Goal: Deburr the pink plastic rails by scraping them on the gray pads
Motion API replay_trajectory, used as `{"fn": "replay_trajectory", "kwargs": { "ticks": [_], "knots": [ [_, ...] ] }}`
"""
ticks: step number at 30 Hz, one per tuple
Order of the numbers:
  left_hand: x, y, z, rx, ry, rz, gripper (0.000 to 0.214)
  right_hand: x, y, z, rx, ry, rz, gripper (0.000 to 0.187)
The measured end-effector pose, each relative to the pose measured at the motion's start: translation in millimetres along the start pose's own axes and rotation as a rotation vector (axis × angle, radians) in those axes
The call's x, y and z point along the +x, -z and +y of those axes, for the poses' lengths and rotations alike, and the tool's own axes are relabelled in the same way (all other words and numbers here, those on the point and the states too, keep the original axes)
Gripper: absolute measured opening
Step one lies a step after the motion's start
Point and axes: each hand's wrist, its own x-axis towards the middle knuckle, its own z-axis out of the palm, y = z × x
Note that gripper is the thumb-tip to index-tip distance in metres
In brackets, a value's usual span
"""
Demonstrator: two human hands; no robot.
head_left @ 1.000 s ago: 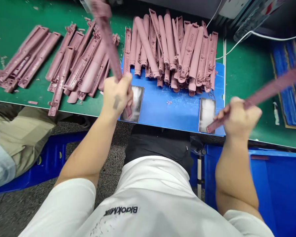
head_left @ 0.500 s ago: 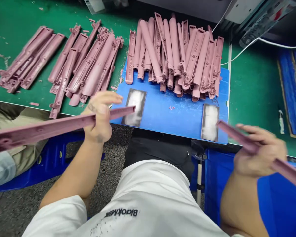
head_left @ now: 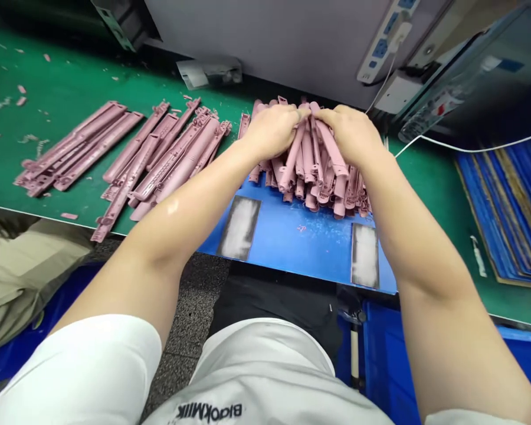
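Both hands reach to the far end of a heap of long pink plastic casing strips (head_left: 308, 156) on a blue board. My left hand (head_left: 277, 131) is on the heap's left side, its thumb and fingers closed on the upper end of one pink strip (head_left: 294, 154). Close beside it, my right hand (head_left: 350, 131) has its fingers closed round the top of another pink strip (head_left: 334, 147). These two strips slant apart toward me, their lower ends resting over the heap. The hands hide part of the pile, and some fingertips cannot be seen.
Two dark pads with whitish middles (head_left: 240, 227) (head_left: 365, 255) lie at the blue board's (head_left: 305, 251) front edge. More pink strips (head_left: 172, 156) lie on the green table to the left. A bottle (head_left: 446, 106), cable and blue sheets (head_left: 508, 206) stand right. Someone's leg (head_left: 30, 254) is at left.
Both hands have moved from the sides, where each held a pink strip, forward and inward onto the heap. Those earlier strips can no longer be told apart. The view has tilted up.
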Motion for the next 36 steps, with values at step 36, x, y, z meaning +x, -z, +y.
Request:
{"fn": "replay_trajectory", "kwargs": {
  "ticks": [36],
  "knots": [
    [-282.1, 74.5, 20.2, 0.027, 0.18, 0.398, 0.028, 59.3, -108.3, -264.7, 0.081, 0.021, -0.241, 0.046]
  ]
}}
